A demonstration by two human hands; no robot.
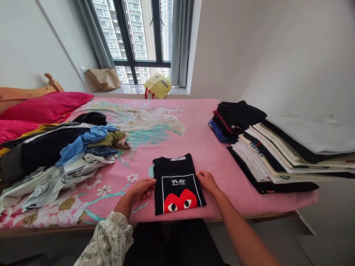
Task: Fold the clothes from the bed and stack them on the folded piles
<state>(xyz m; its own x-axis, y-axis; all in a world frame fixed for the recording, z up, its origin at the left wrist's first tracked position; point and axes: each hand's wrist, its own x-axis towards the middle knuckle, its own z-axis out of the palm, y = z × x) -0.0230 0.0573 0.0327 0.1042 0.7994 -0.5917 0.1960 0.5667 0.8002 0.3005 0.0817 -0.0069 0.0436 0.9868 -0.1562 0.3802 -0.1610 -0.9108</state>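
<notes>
A folded black T-shirt (179,181) lies flat near the front edge of the bed, its "PLAY" print and red heart with two eyes facing up. At its left edge, my left hand (143,187) pinches the cloth between thumb and fingers. My right hand (206,180) grips the opposite edge, a little below the shoulder. The fingertips of both hands are partly hidden at the fabric.
Loose unfolded clothes (74,147) are heaped on the left of the pink bedsheet (199,122). Stacks of folded clothes (277,155) stand on the right, some overhanging. Red pillows (47,105) lie far left. A paper bag (104,78) and a yellow bag (158,85) sit by the window.
</notes>
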